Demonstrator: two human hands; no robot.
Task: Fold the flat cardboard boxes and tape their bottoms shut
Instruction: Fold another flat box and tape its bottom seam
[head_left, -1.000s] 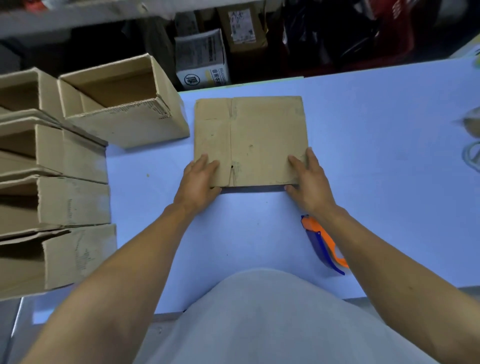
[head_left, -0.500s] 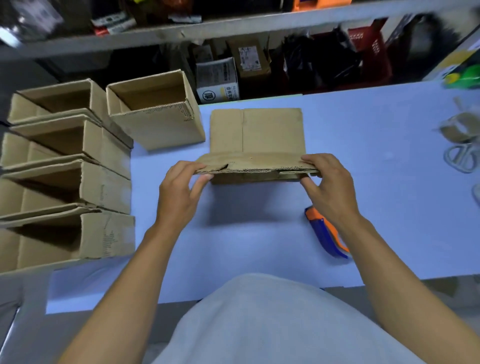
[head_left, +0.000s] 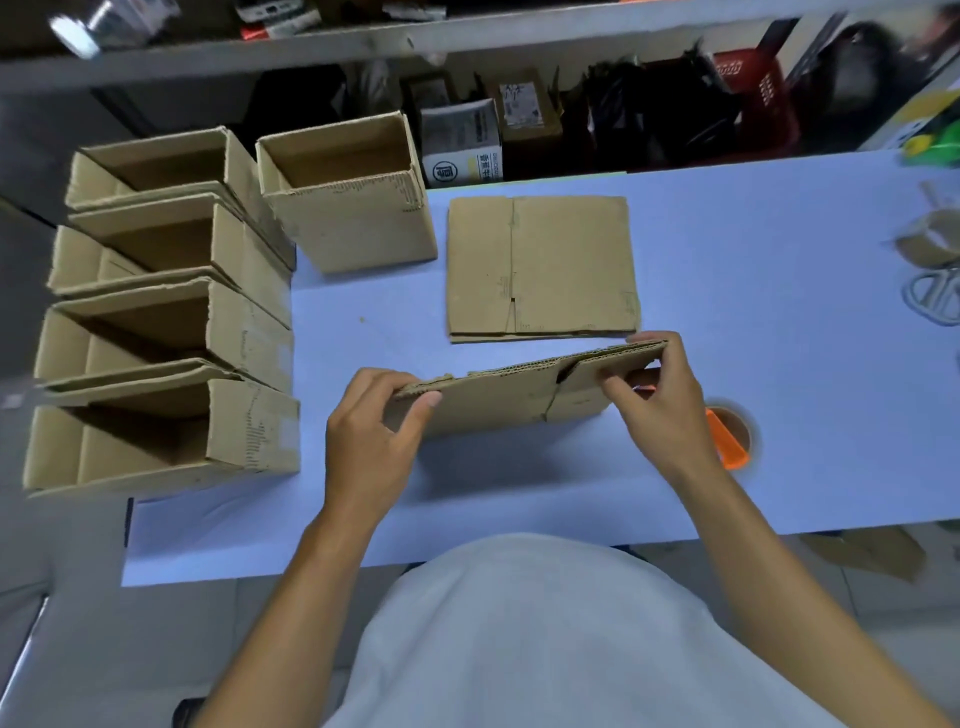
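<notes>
On a pale blue table (head_left: 779, 291) below cluttered shelves, a flat cardboard box (head_left: 498, 397) is held up just above the surface and near the front edge, the left hand (head_left: 371, 434) pinching its left end and the right hand (head_left: 657, 400) pinching its right end, thumbs in front, fingers behind. This looks like the opening step: next, push the ends together to square the sleeve. More flat boxes (head_left: 543, 265) lie just beyond, erected boxes (head_left: 171, 332) left, a tape dispenser (head_left: 730, 439) right.
</notes>
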